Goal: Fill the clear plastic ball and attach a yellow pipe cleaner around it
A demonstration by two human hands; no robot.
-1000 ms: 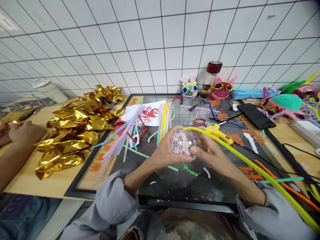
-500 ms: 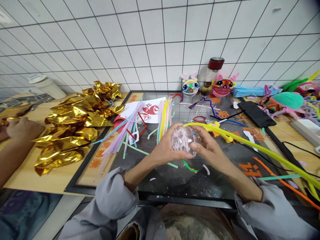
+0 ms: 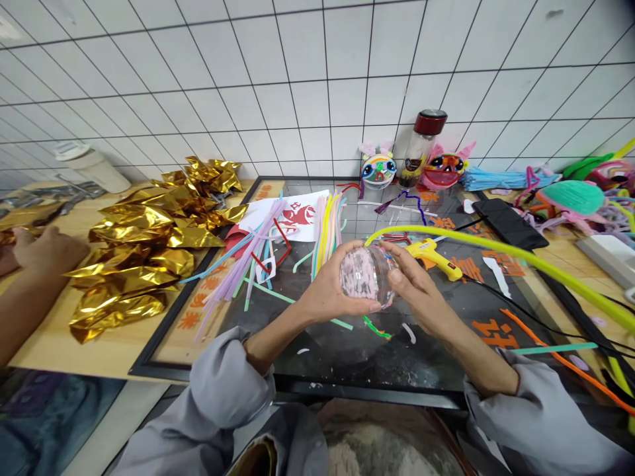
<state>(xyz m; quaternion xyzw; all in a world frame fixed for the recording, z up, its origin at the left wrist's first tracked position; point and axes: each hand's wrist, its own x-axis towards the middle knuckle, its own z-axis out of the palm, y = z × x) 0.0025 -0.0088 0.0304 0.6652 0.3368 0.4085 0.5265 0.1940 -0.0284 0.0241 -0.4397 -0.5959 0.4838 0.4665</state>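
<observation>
Over the black board, my two hands hold a clear plastic ball (image 3: 364,274) with pink patches showing on its left half. My left hand (image 3: 322,287) is wrapped round the ball's left side, thumb along its underside. From the right, my right hand (image 3: 421,287) grips it, with the thumb on the clear front. A long yellow-green strip (image 3: 489,246) begins at the top of the ball, by my right fingertips, and arches off to the right edge. Whether the strip is fixed to the ball or pinched by my fingers, I cannot tell. Behind my right hand lies a yellow glue gun (image 3: 436,258).
Crumpled gold foil (image 3: 149,231) covers the table at left, beside another person's hand (image 3: 52,251). Pastel strips (image 3: 327,231) lie on the black-framed board (image 3: 297,360). At the back stand a lidded bottle (image 3: 421,145) and decorated ball figures (image 3: 378,166). A phone (image 3: 510,223) lies at right.
My right hand has shifted slightly right on the ball, uncovering more of its clear half. The yellow-green strip now arches higher, and more of the glue gun shows.
</observation>
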